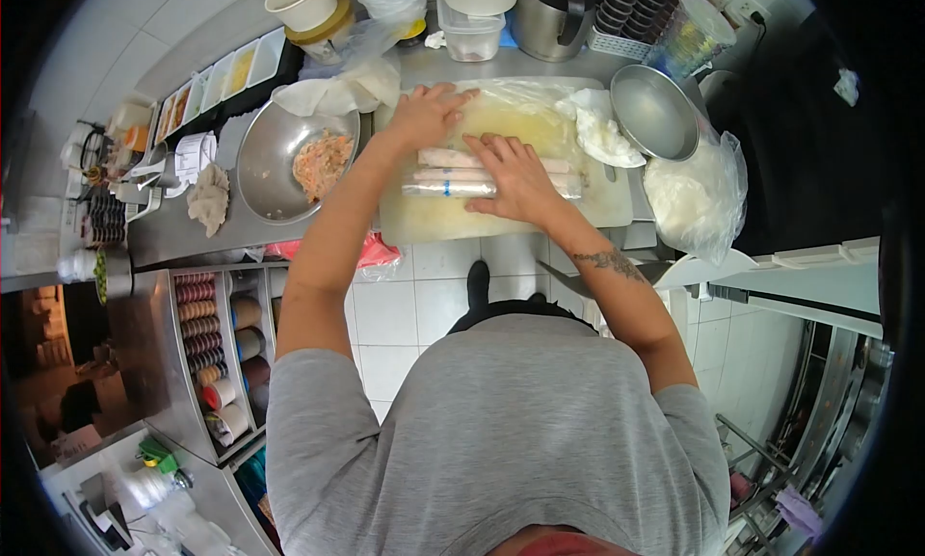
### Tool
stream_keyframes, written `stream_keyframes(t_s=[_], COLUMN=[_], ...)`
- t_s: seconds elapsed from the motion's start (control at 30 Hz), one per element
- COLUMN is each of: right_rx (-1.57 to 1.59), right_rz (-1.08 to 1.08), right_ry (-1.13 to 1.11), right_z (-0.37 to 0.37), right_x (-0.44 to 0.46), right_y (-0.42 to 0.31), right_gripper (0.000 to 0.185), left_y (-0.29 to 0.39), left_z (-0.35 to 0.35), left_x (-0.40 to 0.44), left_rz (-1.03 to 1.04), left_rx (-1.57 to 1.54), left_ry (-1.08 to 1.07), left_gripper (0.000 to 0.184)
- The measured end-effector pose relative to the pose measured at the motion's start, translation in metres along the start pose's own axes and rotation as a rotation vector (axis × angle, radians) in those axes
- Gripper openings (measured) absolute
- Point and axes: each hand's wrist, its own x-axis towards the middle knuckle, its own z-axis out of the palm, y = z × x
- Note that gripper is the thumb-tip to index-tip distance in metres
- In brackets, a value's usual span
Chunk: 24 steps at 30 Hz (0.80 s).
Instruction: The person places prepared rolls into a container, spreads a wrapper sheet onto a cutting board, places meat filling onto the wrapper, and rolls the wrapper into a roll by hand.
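On the pale cutting board (424, 226) lie several long, light-coloured rolls (445, 184) wrapped in clear film, side by side. My right hand (520, 177) rests over the rolls with its fingers spread, not wrapped round them. Farther up the board, my left hand (424, 119) is stretched out at the edge of a clear plastic sheet (515, 95). Its fingers are extended, and whether the fingertips press on the film cannot be made out. To the left, a steel bowl (258, 161) contains an orange-pink minced mixture (323, 167).
White crumpled cloth or paper (604, 132) and a round metal pan (655, 113) sit right of the board, by a plastic bag of white stuff (696, 195). A steel jug (551, 21) and tubs (301, 4) line the back. A topping tray (231, 71) is back left.
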Motion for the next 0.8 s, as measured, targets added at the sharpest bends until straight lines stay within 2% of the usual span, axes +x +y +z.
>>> stream_keyframes(t_s=[0.03,0.13,0.23,0.33,0.53,0.63,0.73,0.8], right_rx=[-0.005,-0.035,-0.06,-0.04,-0.064,-0.125,-0.2,-0.234], right_rz=[0.012,0.045,0.067,0.067,0.062,0.051,0.071,0.066], right_ry=[-0.046,-0.139,-0.139,-0.103,-0.056,0.0,0.009,-0.003], right_z=[0.0,0.0,0.005,0.005,0.005,0.005,0.002,0.003], right_x=[0.001,0.005,0.003,0.002,-0.004,-0.012,-0.021,-0.021], right_y=[-0.001,-0.001,0.0,-0.001,-0.005,-0.004,-0.003,-0.004], right_gripper=[0.071,0.073,0.071,0.069,0.07,0.072,0.071,0.069], left_y=[0.0,0.005,0.026,0.031,0.039,0.034,0.015,0.001], left_z=[-0.005,-0.017,-0.028,-0.017,-0.011,-0.011,-0.009,-0.006], left_x=[0.0,-0.021,-0.069,-0.089,-0.097,-0.096,-0.076,-0.053], left_rz=[-0.01,0.101,0.22,0.199,0.128,0.168,0.08,0.023], left_rx=[-0.058,0.038,-0.112,-0.042,-0.019,-0.044,-0.205,-0.063], left_ry=[0.01,0.155,0.018,-0.004,0.015,0.014,-0.024,-0.079], left_gripper=[0.048,0.053,0.06,0.067,0.067,0.064,0.052,0.049])
